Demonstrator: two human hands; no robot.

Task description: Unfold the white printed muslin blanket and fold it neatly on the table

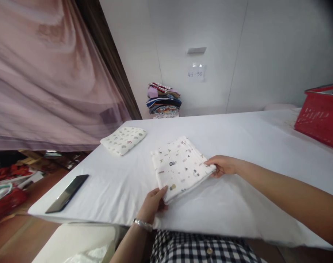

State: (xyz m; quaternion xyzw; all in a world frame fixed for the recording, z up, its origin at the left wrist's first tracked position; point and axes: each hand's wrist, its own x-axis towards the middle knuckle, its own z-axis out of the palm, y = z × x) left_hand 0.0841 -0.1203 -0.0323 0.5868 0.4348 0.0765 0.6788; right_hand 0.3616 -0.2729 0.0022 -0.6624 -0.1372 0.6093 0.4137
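A folded white cloth (181, 164) with small printed figures lies on the white-covered table in front of me. My left hand (154, 201) pinches its near left corner, thumb on top and fingers underneath. At the right corner, my right hand (219, 165) grips the edge the same way, with the fingertips partly hidden below the fabric. The near edge looks slightly raised, showing several layers. Farther back on the left rests a second folded cloth (124, 140), off-white with a small print, and neither hand touches it.
A dark flat panel (68, 193) lies near the table's left edge. On the right stands a red basket (321, 117). Folded fabrics (164, 100) are stacked by the back wall. A pink curtain (51, 73) hangs at left, and a white surface (76, 241) sits below the table's front edge.
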